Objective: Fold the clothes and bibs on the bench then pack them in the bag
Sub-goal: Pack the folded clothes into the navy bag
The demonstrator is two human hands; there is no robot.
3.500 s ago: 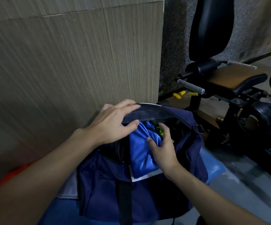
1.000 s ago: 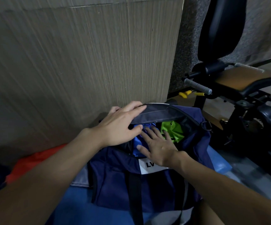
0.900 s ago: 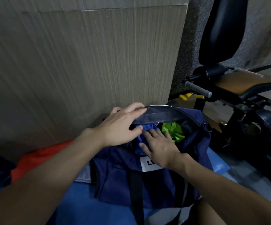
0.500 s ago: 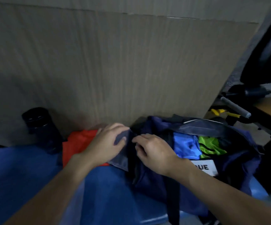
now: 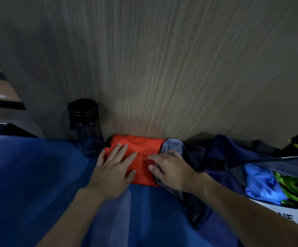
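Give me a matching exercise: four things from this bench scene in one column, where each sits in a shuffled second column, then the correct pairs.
Things:
1. orange garment
2. dark bottle
3. blue garment
4. left hand

Places:
A. inside the open bag, beside a green garment
B. standing upright against the wall, left of the orange cloth
C. flat on the orange cloth's left part
D. lying on the blue bench between bottle and bag

Pairs: 1-D, 2-B, 3-A, 4-C

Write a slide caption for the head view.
Both hands, left hand and right hand, flat on orange garment beside open bag.
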